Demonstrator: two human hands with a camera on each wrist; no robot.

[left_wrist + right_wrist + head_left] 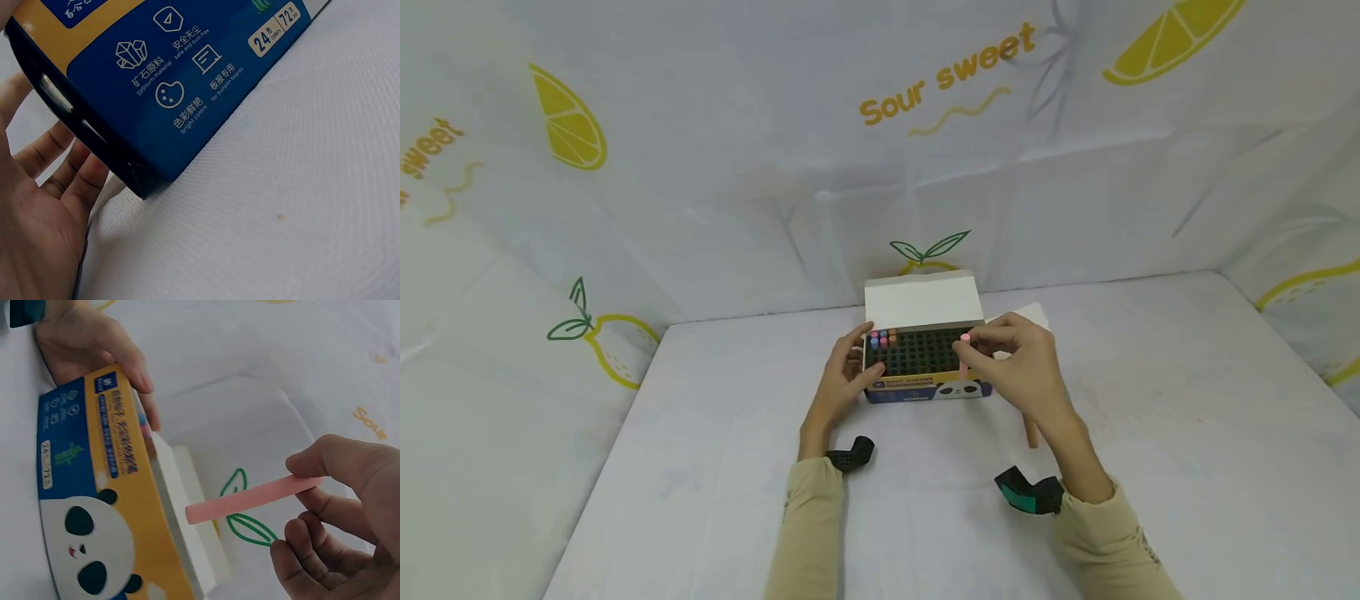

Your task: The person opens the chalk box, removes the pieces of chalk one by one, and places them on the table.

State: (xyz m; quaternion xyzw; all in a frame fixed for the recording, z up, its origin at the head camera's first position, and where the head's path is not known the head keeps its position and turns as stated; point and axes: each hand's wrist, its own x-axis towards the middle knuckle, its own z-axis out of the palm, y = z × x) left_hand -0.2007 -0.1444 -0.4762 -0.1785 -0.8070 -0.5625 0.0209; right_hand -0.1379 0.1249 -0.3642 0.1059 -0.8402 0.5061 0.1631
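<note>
A chalk box (901, 389) printed with a panda stands on the table with its white lid (922, 300) raised. Its black holed insert (921, 350) has several coloured chalk sticks (883, 338) in the left end. My left hand (842, 379) grips that left end, thumb at the front edge and fingers behind. Between thumb and index finger, my right hand (1026, 367) pinches a pink chalk stick (250, 499) over the box's right side. The stick is upright in the head view. Whether its lower end touches the box I cannot tell.
Behind my right hand a white card piece (1037, 315) sticks out. A brown stick (1031, 431) lies on the table below that hand, partly hidden. A white lemon-print cloth (737, 208) rises behind the table (715, 467).
</note>
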